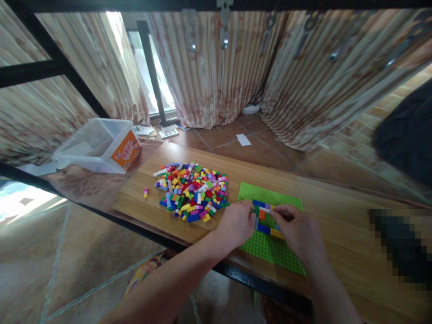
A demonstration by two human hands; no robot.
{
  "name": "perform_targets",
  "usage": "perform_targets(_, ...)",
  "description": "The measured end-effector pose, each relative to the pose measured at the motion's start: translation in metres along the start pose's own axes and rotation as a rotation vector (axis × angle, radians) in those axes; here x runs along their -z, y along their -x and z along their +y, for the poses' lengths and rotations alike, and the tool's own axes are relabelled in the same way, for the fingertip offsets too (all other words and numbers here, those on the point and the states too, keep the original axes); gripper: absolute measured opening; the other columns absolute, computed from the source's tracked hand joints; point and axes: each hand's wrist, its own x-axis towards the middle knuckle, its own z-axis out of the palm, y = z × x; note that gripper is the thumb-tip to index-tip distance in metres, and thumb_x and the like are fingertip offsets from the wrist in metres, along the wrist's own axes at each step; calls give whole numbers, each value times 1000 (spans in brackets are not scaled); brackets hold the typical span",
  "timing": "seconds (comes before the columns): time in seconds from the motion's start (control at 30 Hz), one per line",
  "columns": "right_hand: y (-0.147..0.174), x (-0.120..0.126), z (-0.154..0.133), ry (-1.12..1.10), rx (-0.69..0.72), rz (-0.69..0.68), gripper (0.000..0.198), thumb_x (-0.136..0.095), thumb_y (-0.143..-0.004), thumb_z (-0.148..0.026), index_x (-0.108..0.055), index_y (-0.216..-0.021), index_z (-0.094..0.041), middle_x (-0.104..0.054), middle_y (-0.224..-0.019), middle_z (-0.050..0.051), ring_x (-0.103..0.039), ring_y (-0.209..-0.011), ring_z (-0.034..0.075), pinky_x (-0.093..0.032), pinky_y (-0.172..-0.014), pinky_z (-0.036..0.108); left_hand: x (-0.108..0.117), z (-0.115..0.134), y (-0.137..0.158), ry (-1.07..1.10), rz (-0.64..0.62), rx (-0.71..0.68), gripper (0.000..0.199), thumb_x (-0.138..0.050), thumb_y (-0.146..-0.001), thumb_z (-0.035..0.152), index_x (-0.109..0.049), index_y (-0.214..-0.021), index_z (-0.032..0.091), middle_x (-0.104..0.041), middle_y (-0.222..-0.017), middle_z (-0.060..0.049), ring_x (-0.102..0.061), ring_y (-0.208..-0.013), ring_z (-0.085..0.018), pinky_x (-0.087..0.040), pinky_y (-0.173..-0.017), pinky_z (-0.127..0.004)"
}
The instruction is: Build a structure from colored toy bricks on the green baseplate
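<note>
A bright green studded baseplate (270,253) lies on the wooden table under both hands. Toy bricks form a rough frame on it: a blue brick (264,229) on the near side, yellow ones at the right, an orange brick (262,214) inside. My left hand (237,222) is closed, its curled fingertips at the frame's left side. My right hand (299,228) pinches at the frame's right side, thumb and fingers together. Whatever sits between the fingers of either hand is hidden or too small to make out. A heap of mixed loose bricks (192,189) spreads left of the baseplate.
The narrow wooden table (340,234) runs left to right. One small pink-and-yellow brick piece (146,192) lies apart from the heap. A clear plastic bin (97,144) with an orange label stands at the left end. A dark metal bar (141,5) crosses overhead, hooks hanging from it.
</note>
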Motion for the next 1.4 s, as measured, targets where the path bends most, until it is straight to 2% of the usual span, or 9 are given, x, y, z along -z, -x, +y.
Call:
perform_targets(0.1,2,-1,-5,60,-20,-57,28,-56,-79,-46,-72,-80,-24,-74,-79,4,-67,-72,22,-45,-67,34,-7,1,-1,3,37,39,11,-52,-85,17,-61,-92,17,-68,-85,-5,-64,-76,-19,-51,-72,-30)
perform_targets(0.27,3,-2,-10,93,-2,-53,27,-56,-81,-44,-73,-79,-24,-75,-81,4,-67,-74,21,-44,-67,33,-14,2,-3,-29,81,58,10,-55,-85,23,-58,-93,18,-69,-89,-6,-65,-79,-21,-51,-73,-31)
perform_targets(0.73,0,-9,-7,15,86,15,29,-55,-81,-44,-72,-71,-24,-74,-74,4,-66,-68,20,-44,-62,31,-13,7,-9,-50,64,200,14,-59,-83,29,-61,-93,20,-69,-83,-6,-65,-75,-21,-50,-69,-31)
perform_targets(1.17,-3,-9,-7,-29,0,-35,23,-60,-77,-41,-73,-69,-24,-74,-73,3,-67,-68,21,-45,-62,32,-13,4,-17,-14,56,227,13,-60,-78,27,-64,-88,19,-70,-83,-6,-66,-79,-22,-52,-72,-33)
perform_targets(1.4,-5,-13,-4,-26,35,-11,24,-59,-77,-40,-72,-67,-24,-74,-70,4,-66,-64,20,-45,-58,30,-14,3,-20,-9,51,242,16,-64,-77,29,-64,-89,19,-71,-86,-6,-67,-81,-23,-54,-75,-35)
